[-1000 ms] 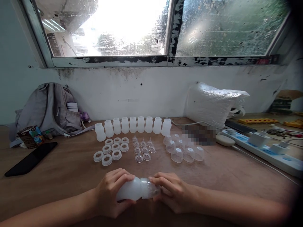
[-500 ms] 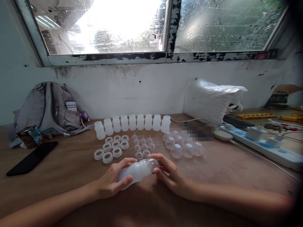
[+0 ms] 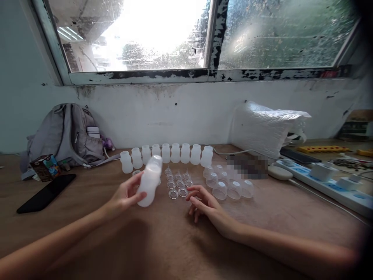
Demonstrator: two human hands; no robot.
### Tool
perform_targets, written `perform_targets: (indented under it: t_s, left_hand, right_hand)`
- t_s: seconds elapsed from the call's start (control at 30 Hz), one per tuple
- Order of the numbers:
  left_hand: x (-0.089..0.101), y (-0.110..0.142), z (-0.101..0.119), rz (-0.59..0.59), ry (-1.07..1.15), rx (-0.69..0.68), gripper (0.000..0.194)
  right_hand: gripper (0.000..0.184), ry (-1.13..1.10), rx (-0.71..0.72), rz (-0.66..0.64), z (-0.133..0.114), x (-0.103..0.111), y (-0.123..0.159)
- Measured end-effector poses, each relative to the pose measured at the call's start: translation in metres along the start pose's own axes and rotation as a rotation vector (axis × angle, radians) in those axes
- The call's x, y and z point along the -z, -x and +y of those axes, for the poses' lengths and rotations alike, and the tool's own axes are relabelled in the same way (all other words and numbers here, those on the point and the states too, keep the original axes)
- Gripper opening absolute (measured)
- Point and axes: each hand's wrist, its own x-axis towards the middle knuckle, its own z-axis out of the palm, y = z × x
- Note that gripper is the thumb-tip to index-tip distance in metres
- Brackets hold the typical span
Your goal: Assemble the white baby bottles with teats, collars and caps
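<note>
A frosted white baby bottle with a clear cap on top is gripped by my left hand, tilted slightly right above the table. My right hand holds nothing, its fingers loosely curled and apart, close to the clear bottle nipples. Those nipples stand in rows at the middle. White collar rings lie behind the held bottle, mostly hidden by it and my hand. Several open frosted bottles form a line by the wall. Clear dome caps are grouped right of the nipples.
At the left are a grey backpack, a small box and a black phone. A white power strip with plugs and a cable lies on the right. Behind it stands a silvery white bag against the wall.
My left hand has lifted the bottle up and left and turned it more upright. My right hand has come off the bottle's capped end. The view has shifted slightly.
</note>
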Motion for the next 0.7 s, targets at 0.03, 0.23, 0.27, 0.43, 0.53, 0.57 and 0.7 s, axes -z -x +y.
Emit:
perform_targets:
  t_s: [0.03, 0.23, 0.27, 0.43, 0.53, 0.57, 0.7]
  left_hand:
    - [0.011, -0.001, 0.0, 0.053, -0.038, 0.027, 0.051]
    - [0.075, -0.002, -0.037, 0.497, -0.249, 0.113, 0.057]
    - [0.083, -0.003, -0.046, 0.54, -0.281, 0.119, 0.06]
    - [0.107, -0.011, -0.077, 0.641, -0.54, 0.235, 0.061]
    - [0.11, -0.014, -0.08, 0.643, -0.603, 0.245, 0.064]
    - [0.11, -0.015, -0.081, 0.641, -0.614, 0.247, 0.065]
    - [0.11, -0.014, -0.083, 0.644, -0.607, 0.253, 0.068]
  right_hand:
    - [0.035, 0.007, -0.004, -0.009, 0.0, 0.0, -0.001]
    - [0.031, 0.051, -0.023, -0.043, 0.004, 0.001, -0.003]
    - [0.03, 0.056, -0.028, -0.044, 0.004, 0.001, -0.003]
    - [0.029, 0.067, -0.034, -0.044, 0.006, 0.001, -0.004]
    - [0.027, 0.088, -0.037, -0.05, 0.007, 0.002, -0.005]
    - [0.027, 0.094, -0.035, -0.053, 0.007, 0.002, -0.005]
    - [0.025, 0.109, -0.038, -0.063, 0.009, 0.003, -0.006]
